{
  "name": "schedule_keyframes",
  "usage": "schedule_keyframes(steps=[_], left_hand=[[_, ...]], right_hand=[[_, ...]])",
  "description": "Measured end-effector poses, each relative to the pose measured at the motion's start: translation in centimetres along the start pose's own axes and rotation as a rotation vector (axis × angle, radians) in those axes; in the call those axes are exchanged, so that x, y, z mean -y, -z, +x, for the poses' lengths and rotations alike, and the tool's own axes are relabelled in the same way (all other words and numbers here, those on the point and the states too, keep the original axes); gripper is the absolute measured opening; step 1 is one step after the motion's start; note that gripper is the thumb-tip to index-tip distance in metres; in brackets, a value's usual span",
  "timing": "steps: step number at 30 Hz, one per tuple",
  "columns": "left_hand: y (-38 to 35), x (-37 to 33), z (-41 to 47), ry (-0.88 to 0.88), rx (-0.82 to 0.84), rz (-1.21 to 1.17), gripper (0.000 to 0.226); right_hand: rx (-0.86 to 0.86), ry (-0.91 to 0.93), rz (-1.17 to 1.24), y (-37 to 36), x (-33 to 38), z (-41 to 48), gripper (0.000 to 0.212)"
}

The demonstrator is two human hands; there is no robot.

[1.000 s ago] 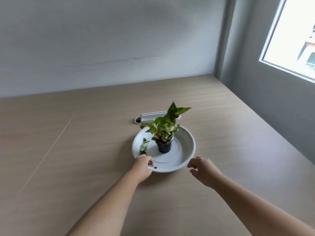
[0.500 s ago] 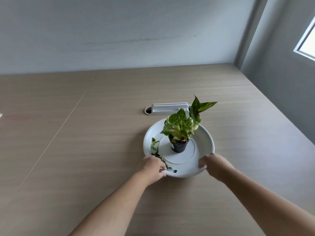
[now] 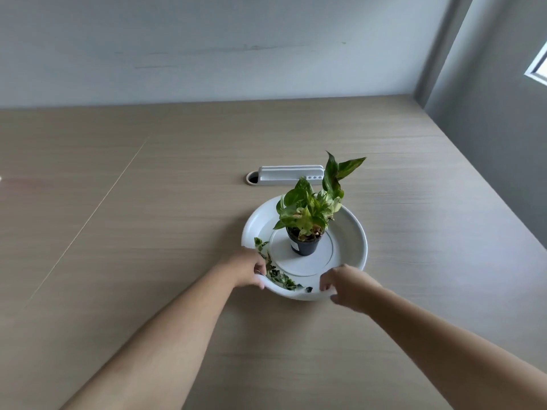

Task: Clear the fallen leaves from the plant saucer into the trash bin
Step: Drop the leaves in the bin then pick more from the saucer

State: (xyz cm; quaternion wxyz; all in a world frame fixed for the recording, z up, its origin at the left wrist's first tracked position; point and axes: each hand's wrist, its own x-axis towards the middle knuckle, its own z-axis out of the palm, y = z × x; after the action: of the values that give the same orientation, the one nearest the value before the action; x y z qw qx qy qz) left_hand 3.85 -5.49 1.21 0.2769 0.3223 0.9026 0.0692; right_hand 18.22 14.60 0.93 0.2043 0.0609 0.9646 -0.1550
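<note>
head view: a white round saucer (image 3: 353,232) is seen on a light wooden table (image 3: 148,232), a little right of the middle of the frame. a small black pot (image 3: 305,245) with a green and yellow plant (image 3: 310,208) is stood upright on the raised flat centre of the saucer. fallen leaves (image 3: 275,270), green mottled with white, are spread along the inner channel on the saucer's left and near side, from beside the pot down to the near rim; one small dark scrap is seen apart from the rest at the near edge.

the near left rim of the saucer is gripped by the left hand (image 3: 245,269), with the thumb laid over the edge just beside the leaves and the fingers curled under. the near right rim is gripped by the right hand (image 3: 347,287), its fingers hooked over the lip. both forearms are stretched forward from the bottom of the frame.

behind the saucer, a white cable box (image 3: 288,175) is set into the table next to a round dark grommet hole (image 3: 252,178). a pale wall is seen beyond, and the corner of a window (image 3: 537,71) is caught at the right edge. whether the saucer is lifted or resting cannot be told.
</note>
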Motion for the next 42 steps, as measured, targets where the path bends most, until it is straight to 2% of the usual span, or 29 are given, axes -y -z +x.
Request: schedule_keyframes(steps=[6, 11, 14, 18, 21, 24, 28, 33, 42], left_hand=[[-3.5, -3.1, -0.7, -0.044, -0.075, -0.213, 0.02], [-2.5, -3.1, 0.2, 0.027, -0.13, -0.307, 0.018], [-2.4, -3.8, 1.1, 0.043, -0.127, -0.216, 0.025], [-3.9, -4.9, 2.7, 0.055, -0.079, -0.067, 0.021], [-4.6, -5.0, 3.3, 0.073, -0.129, -0.059, 0.016], [-4.8, -4.5, 3.6, 0.074, -0.14, -0.098, 0.019], [-4.6, -4.0, 3.8, 0.051, -0.138, -0.148, 0.017], [-4.6, -4.3, 3.9, 0.033, -0.129, -0.208, 0.021], [-1.8, -3.6, 2.3, 0.107, -0.3, -0.461, 0.012]], right_hand=[[-0.122, -0.151, -0.064, 1.4, -3.9, 0.3, 0.044], [-0.157, -0.191, 0.111, 1.4, -2.4, 1.6, 0.042], [-0.128, -0.149, 0.141, 0.8, -0.9, 3.0, 0.023], [-0.087, -0.142, 0.049, -0.6, 0.6, 4.6, 0.031], [-0.086, -0.127, 0.002, -1.0, 0.8, 5.2, 0.029], [-0.062, -0.122, 0.09, -1.2, 0.5, 5.5, 0.018], [-0.03, -0.111, 0.18, -1.1, -0.5, 6.0, 0.028], [-0.028, -0.14, 0.24, -0.8, -0.8, 5.8, 0.027], [-0.213, -0.231, 0.456, 3.0, -0.9, 4.7, 0.016]])
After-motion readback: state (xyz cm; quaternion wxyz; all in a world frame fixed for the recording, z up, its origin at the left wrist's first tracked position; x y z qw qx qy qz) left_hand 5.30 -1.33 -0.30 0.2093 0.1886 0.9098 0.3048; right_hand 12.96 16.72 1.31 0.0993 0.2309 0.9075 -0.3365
